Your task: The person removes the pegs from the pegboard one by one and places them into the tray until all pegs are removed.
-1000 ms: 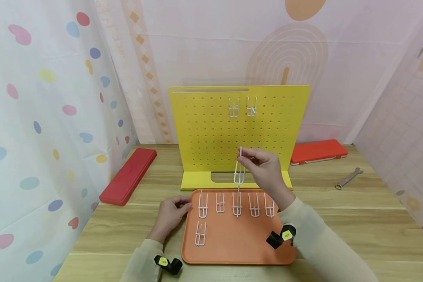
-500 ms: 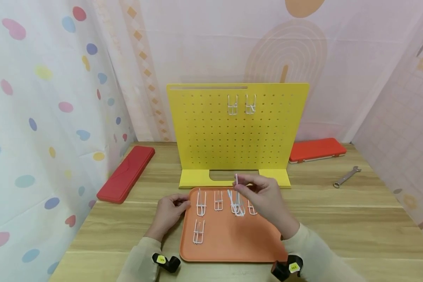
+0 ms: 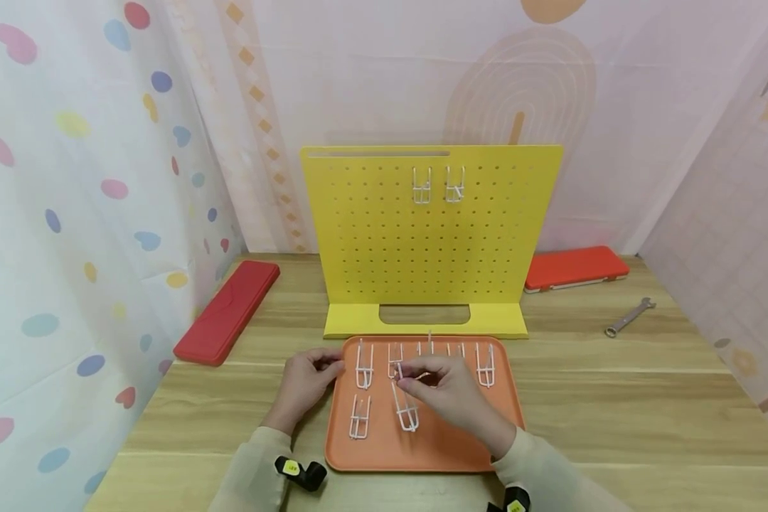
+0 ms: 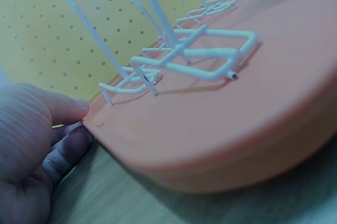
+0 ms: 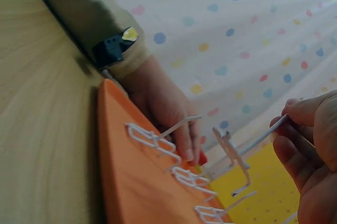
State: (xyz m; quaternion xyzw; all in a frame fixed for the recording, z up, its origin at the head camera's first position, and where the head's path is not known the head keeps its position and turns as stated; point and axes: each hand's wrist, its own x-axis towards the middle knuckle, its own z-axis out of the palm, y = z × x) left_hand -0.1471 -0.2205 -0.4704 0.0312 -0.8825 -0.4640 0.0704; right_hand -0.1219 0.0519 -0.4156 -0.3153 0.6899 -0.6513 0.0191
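Observation:
My right hand (image 3: 451,398) pinches the prong of a white wire pegboard hook (image 3: 407,416) over the middle of the orange tray (image 3: 435,455). In the right wrist view that hook (image 5: 231,153) hangs raised off the tray, its prong between thumb and fingers. At the tray's upper left rim, my left hand (image 3: 304,384) grips the edge, thumb (image 4: 73,109) on top. More white hooks stand in a row along the tray's far side, such as one hook (image 3: 365,368) at the left; another hook (image 3: 360,419) sits nearer. My right hand partly hides some of the row.
Behind the tray stands a yellow pegboard (image 3: 390,242) with two hooks (image 3: 422,188) hung near its top. A dark red case (image 3: 227,313) lies left, a bright red case (image 3: 576,269) right. A wrench (image 3: 630,318) rests on the wooden table (image 3: 614,412).
My right hand has come down and left with the hook, from in front of the pegboard to low over the tray's middle. My left hand has stayed at the tray rim.

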